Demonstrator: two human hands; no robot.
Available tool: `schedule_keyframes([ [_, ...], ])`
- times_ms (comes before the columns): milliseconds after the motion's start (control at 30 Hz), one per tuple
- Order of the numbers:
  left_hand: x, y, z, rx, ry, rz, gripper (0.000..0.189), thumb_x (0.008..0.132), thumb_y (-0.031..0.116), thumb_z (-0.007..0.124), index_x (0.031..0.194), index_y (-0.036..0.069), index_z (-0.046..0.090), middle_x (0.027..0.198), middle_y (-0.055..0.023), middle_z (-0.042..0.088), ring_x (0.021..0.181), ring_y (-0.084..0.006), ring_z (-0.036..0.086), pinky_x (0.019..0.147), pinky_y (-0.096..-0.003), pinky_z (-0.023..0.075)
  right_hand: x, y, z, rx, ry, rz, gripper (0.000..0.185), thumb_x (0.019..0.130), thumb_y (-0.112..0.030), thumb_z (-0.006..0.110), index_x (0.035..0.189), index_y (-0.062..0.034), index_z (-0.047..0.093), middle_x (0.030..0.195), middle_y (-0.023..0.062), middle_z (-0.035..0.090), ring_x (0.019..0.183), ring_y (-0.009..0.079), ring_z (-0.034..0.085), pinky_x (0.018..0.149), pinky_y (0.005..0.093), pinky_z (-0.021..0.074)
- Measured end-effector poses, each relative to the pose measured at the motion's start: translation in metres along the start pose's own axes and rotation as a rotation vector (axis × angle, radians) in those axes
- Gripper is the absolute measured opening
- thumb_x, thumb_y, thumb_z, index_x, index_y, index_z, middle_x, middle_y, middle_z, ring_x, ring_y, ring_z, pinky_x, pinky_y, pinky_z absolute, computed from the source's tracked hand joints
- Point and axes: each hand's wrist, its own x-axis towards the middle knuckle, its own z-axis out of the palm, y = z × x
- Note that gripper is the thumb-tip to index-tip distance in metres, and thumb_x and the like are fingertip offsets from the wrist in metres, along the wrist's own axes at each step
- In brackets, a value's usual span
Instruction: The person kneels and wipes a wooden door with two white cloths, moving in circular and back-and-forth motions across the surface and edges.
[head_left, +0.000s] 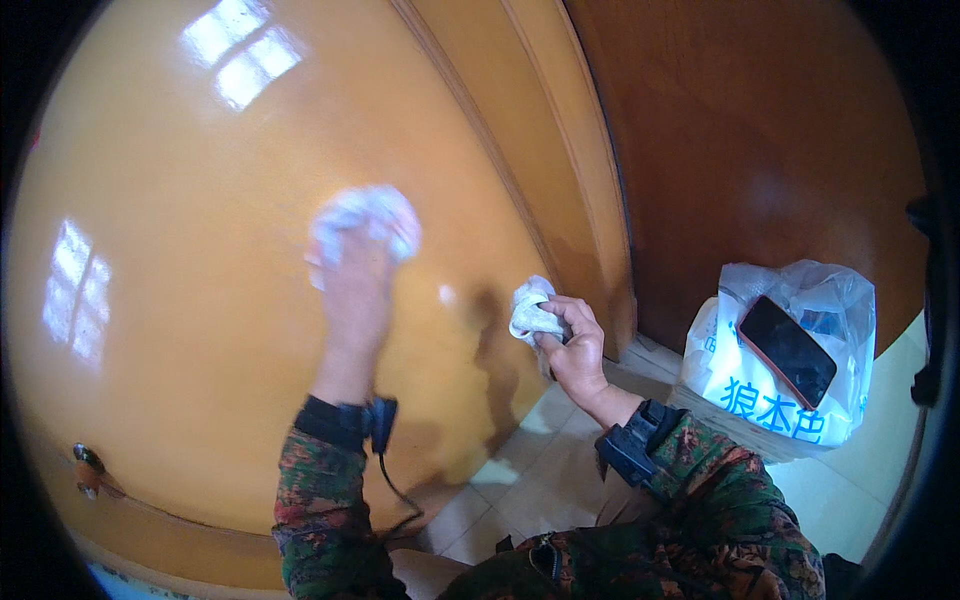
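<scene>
My left hand (360, 270) presses a crumpled white and pinkish cloth (371, 214) flat against a glossy orange-brown wooden door panel (187, 300); hand and cloth are blurred. To its right, near the panel's moulded edge, my right hand (577, 341) grips a bunched pale cloth (536, 311) between thumb and fingers. A white ring-shaped rim shows at that cloth; whether it is a separate thing, I cannot tell. Both wrists carry dark strapped devices over camouflage sleeves, and a black cable hangs from the left one.
At the right, a white plastic bag (705, 375) with blue writing stands on a box-like support, a phone (787, 351) in a reddish case lying on it. Behind rises a dark brown wooden panel (750, 150). A metal knob (88, 465) projects at lower left. Floor tiles (540, 457) lie below.
</scene>
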Motion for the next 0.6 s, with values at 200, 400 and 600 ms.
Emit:
schedule_keyframes([
  [200,-0.067,-0.006,0.008,-0.072,-0.096,0.207,0.043,0.089,0.018,0.050,0.132,0.018,0.050,0.140,-0.0096,0.047,0.132,-0.0269,0.042,0.109,-0.0556,0.0233,-0.005,0.012,0.006,-0.029,0.000,-0.058,0.036,0.062,0.008,0.070,0.097,-0.0039,0.064,0.105,0.0142,0.063,0.100,0.0295,0.060,0.088,0.0349,0.0469],
  [400,-0.016,-0.114,-0.065,0.276,0.301,-0.237,0.049,0.090,0.018,0.052,0.139,0.017,0.044,0.150,-0.0120,0.033,0.139,-0.0321,0.028,0.109,-0.0589,0.0166,-0.008,0.014,0.009,-0.069,-0.034,-0.056,0.037,0.062,0.007,0.070,0.096,-0.0044,0.064,0.103,0.0137,0.063,0.100,0.0307,0.060,0.089,0.0361,0.0469],
  [600,-0.075,-0.064,-0.048,0.109,0.063,-0.155,0.053,0.088,0.017,0.053,0.139,0.017,0.042,0.149,-0.0113,0.035,0.138,-0.0341,0.030,0.110,-0.0594,0.0152,-0.011,0.013,0.011,-0.087,-0.062,-0.053,0.037,0.062,0.007,0.072,0.097,-0.0044,0.064,0.102,0.0135,0.063,0.099,0.0308,0.059,0.087,0.0366,0.0471],
])
